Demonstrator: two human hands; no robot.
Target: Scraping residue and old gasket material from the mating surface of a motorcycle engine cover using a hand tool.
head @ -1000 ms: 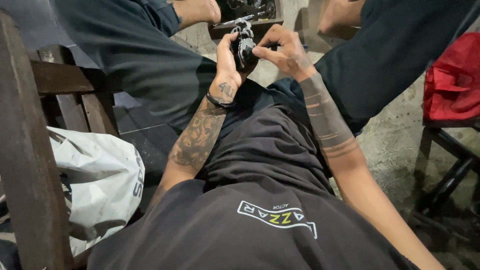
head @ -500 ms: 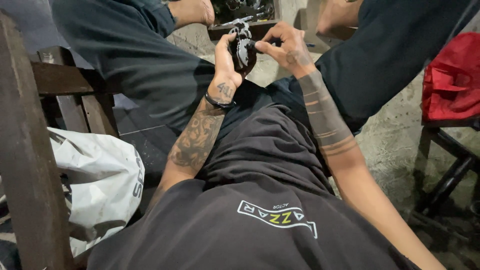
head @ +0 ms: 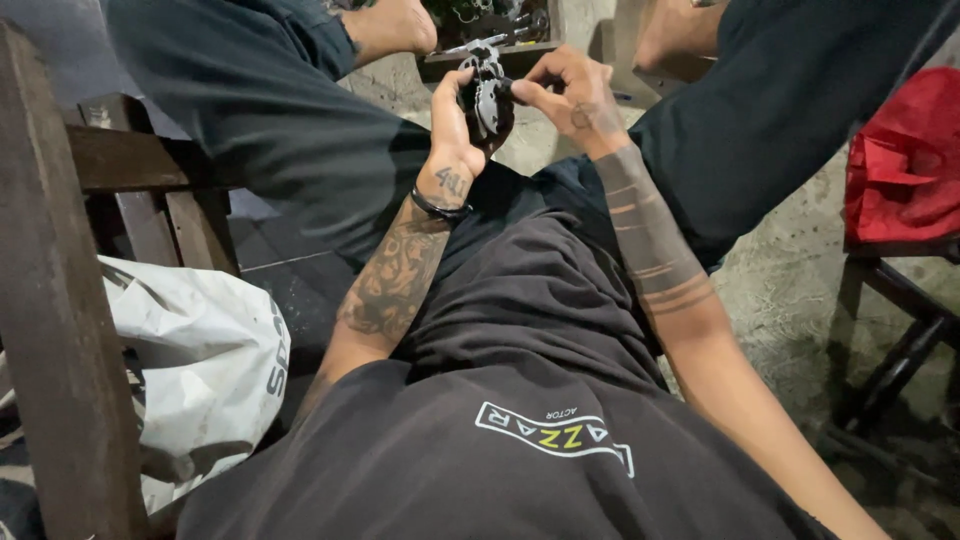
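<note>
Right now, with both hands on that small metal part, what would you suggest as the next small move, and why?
Probably keep the left hand steady and let the right hand work on: the left grips the small grey metal part from behind, while the right fingertips pinch its edge. What they are turning is too small to tell.

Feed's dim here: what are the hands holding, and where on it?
Both hold one small dark metal part: left hand wraps its left side, right hand fingertips pinch its right edge.
</note>
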